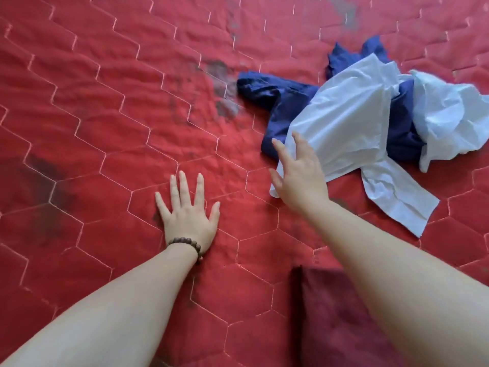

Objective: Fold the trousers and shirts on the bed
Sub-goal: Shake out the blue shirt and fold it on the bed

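A crumpled heap of clothes lies at the right of the red quilted bed [105, 102]. In it, a pale blue-white shirt [344, 123] is draped over dark blue trousers [280, 107], and more pale cloth [449, 115] is bunched at the far right. My right hand [296, 170] hovers with fingers spread over the near edge of the pale shirt, holding nothing. My left hand [188, 210], with a bead bracelet at the wrist, rests flat on the bedcover, left of the heap, fingers apart.
A dark maroon folded cloth [336, 321] lies at the bottom, partly under my right forearm. Grey worn patches [225, 86] mark the bedcover just left of the trousers. The left half of the bed holds only the quilted cover.
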